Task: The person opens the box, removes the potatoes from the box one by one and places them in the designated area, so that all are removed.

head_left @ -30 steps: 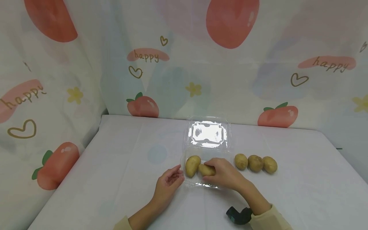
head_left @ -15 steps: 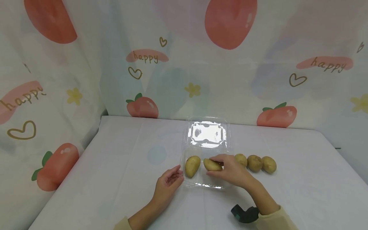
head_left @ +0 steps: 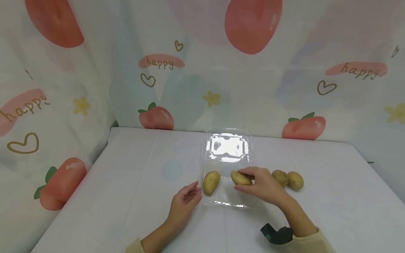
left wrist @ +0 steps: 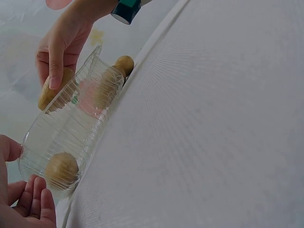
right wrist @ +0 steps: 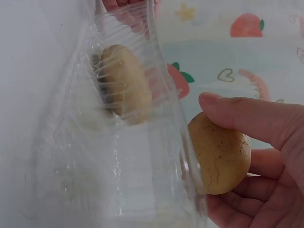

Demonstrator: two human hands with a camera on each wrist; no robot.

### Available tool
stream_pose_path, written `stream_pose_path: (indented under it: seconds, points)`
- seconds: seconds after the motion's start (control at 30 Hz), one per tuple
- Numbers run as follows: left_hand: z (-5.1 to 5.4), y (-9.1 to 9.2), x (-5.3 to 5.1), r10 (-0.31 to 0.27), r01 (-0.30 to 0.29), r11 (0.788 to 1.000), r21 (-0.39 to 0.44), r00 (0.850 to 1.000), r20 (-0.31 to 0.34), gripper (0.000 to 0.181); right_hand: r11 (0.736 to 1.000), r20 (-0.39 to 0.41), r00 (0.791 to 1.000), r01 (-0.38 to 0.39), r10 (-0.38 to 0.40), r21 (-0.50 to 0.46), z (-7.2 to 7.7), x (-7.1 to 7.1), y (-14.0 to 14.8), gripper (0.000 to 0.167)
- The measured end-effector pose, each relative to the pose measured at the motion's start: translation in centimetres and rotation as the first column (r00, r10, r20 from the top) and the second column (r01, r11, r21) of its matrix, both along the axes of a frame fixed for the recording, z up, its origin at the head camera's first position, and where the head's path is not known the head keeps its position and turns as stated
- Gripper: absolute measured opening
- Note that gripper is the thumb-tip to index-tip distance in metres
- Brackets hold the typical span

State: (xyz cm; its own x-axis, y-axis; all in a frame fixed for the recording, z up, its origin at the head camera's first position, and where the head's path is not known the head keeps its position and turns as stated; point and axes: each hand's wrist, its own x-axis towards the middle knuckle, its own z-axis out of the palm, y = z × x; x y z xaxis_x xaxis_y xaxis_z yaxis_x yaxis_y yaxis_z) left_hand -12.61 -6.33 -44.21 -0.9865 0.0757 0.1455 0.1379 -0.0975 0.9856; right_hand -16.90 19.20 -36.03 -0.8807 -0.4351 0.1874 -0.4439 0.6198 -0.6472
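Note:
A clear plastic clamshell box (head_left: 221, 202) lies on the table with its lid (head_left: 228, 146) folded back. One yellow potato (head_left: 211, 183) rests in its left part. My right hand (head_left: 265, 184) grips a second potato (head_left: 242, 178) between thumb and fingers, over the box's right side. In the right wrist view this held potato (right wrist: 218, 156) shows at the rim's level. My left hand (head_left: 186, 202) touches the box's left edge, its fingers loosely bent. From the left wrist view, a fingertip (left wrist: 18, 150) meets the rim while the other fingers stay relaxed.
To the right of the box sit more potatoes (head_left: 295, 181), partly behind my right hand. A black device (head_left: 276, 234) is at the right wrist. White cloth (head_left: 142, 168) covers the table, and a printed curtain (head_left: 190, 88) stands behind it.
My right hand has lifted its potato from beside the other one and shifted it rightward, covering one of the potatoes outside the box. The left hand and box have stayed put.

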Motion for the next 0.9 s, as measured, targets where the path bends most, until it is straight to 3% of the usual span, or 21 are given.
stream_pose_path:
  seconds: [0.2, 0.73, 0.9]
  points:
    - [0.1, -0.1, 0.0, -0.004, 0.004, 1.0, -0.005, 1.0, -0.012, 0.044, 1.0, 0.005, 1.0, 0.016, -0.016, -0.019, 0.4, 0.3, 0.8, 0.044]
    - [0.1, 0.0, 0.1, -0.008, 0.008, 1.0, 0.002, 1.0, -0.014, 0.044, 0.985, -0.007, 0.985, 0.17, -0.17, -0.009, 1.5, 1.2, 2.9, 0.052]
    - [0.3, 0.0, 0.2, -0.003, 0.003, 1.0, -0.009, 1.0, -0.005, 0.044, 0.97, -0.03, 0.972, 0.235, -0.234, 0.056, 1.6, 1.5, 3.4, 0.054]
